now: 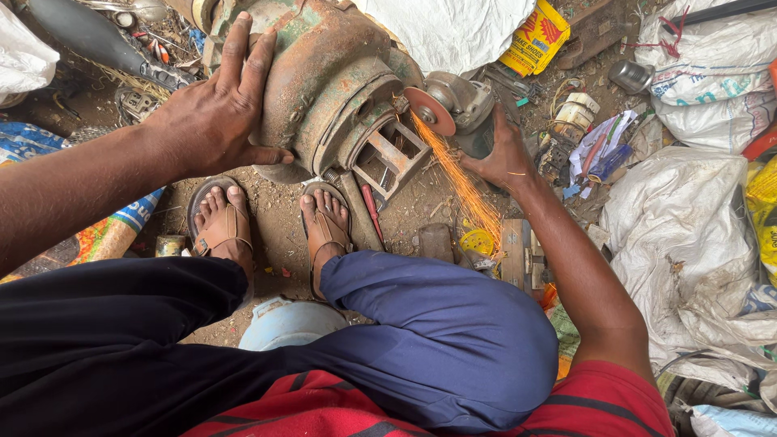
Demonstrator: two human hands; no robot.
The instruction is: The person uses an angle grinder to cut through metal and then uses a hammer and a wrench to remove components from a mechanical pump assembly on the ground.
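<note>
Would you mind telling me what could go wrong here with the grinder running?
Sparks stream from the grinder disc down toward the sandalled feet and littered ground, so burns or smouldering scraps seem possible. The right hand alone holds the angle grinder, bare; a kickback could reach it. The left hand only rests on the rusty green motor housing, which might shift.

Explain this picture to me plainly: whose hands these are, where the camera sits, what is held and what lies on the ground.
The camera sits on the person's head and looks down past their knees and sandalled feet. No robot: two bare hands. The left hand lies flat on a big rusty green machine casing, steadying it. The right hand grips an angle grinder; its disc meets the casing and orange sparks spray down. On the dirt ground lie scrap parts, a yellow packet and white sacks.
</note>
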